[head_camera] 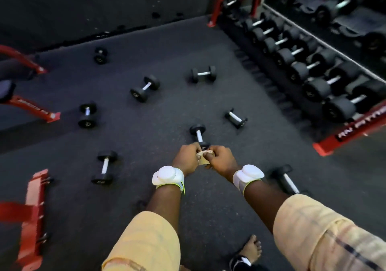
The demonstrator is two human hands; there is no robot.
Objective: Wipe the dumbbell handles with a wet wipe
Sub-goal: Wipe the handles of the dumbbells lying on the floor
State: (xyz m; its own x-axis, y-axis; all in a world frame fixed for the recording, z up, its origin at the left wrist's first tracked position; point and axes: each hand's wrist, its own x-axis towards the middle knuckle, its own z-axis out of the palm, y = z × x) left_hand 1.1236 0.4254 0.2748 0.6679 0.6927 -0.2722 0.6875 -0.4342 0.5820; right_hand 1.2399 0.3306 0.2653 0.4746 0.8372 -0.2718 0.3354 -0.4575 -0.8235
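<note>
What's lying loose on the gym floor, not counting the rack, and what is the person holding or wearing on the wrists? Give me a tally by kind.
Loose dumbbells: 8
Wet wipe, pinched between left hand and right hand: 1
White wristbands: 2
Total: 11

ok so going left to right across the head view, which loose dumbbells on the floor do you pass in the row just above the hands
dumbbell by the red bench foot → angled dumbbell → dumbbell straight ahead → small dumbbell nearest the rack
</note>
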